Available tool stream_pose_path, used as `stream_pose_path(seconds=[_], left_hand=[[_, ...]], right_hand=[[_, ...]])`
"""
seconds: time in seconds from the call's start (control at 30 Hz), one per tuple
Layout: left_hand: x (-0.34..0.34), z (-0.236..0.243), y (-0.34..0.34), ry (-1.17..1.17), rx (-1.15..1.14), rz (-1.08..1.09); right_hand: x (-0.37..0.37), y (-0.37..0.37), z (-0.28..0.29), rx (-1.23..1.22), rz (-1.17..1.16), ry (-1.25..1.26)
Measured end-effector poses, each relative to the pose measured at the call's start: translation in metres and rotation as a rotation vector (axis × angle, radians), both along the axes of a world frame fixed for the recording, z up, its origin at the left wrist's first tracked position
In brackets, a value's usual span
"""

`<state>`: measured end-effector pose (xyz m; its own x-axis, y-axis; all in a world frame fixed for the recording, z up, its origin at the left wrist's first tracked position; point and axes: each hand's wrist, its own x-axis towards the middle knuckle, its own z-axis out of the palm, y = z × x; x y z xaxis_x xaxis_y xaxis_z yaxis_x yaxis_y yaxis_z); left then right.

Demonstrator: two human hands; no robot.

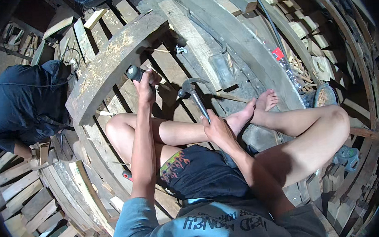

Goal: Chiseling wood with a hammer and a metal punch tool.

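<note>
My left hand (147, 85) is raised left of centre, its fingers wrapped round a black tool (135, 73) with a thick rounded end; the fingers hide the rest, so its kind cannot be made out. Just beyond that hand lies a thick curved wooden beam (117, 48) strewn with pale shavings. My right hand (218, 127) grips the lower handle of a claw hammer (199, 102). The hammer's head points away from me, above my crossed legs, and stands apart from the black tool.
Gapped wooden slats (167, 60) form the floor. A pale board (192, 42) and long curved timbers (245, 38) lie ahead and to the right. At the left another person (30, 102) in dark clothes bends over. A red-and-black handle (127, 175) lies by my left forearm.
</note>
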<state>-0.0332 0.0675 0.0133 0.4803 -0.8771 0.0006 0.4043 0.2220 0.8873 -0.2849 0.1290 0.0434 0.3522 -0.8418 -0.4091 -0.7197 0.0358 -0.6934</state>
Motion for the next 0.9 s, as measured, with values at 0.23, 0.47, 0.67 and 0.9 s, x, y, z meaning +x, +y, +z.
stream_pose_path(seconds=[0.23,0.47,0.67,0.9], left_hand=[[-0.004,0.004,0.001,0.021,-0.016,-0.015],[-0.022,0.019,0.003,0.026,0.063,0.093],[-0.025,0.001,0.002,-0.138,0.059,-0.048],[-0.026,0.003,0.005,-0.631,0.203,-0.055]], right_hand=[[-0.002,0.000,-0.003,-0.015,0.007,0.003],[-0.006,-0.003,-0.014,-0.100,-0.036,-0.117],[-0.011,-0.041,0.061,-0.405,-0.074,-0.173],[0.008,-0.056,0.182,-0.555,0.196,-0.459]])
